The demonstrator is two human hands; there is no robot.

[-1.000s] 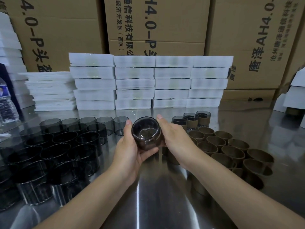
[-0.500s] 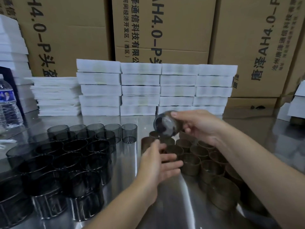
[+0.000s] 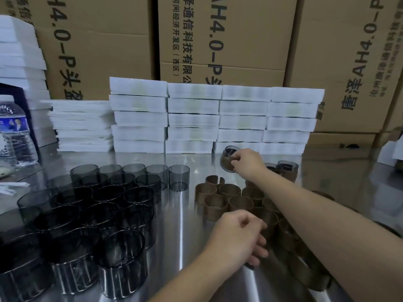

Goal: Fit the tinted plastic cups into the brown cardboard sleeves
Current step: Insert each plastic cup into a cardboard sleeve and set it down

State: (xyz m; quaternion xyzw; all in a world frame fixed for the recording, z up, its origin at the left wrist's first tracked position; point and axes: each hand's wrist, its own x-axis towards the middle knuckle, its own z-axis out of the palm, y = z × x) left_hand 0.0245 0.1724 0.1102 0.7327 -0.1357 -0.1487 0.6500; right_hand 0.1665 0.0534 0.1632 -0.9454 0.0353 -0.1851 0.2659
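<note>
Head view: the sleeved cup (image 3: 226, 163), a second ago between both hands, is now pinched in the fingers of the right hand (image 3: 248, 162) just short of the finished cups (image 3: 287, 168), while the left hand (image 3: 237, 236), fingers curled, grip unclear, has dropped onto the empty sleeves (image 3: 229, 190), so the next fitting looks begun.

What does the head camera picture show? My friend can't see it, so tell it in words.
A person's right hand holds a sleeved cup over a shiny metal table, while the left hand is over a cluster of empty brown sleeves. Many dark tinted cups stand to the left, with white boxes stacked behind.
</note>
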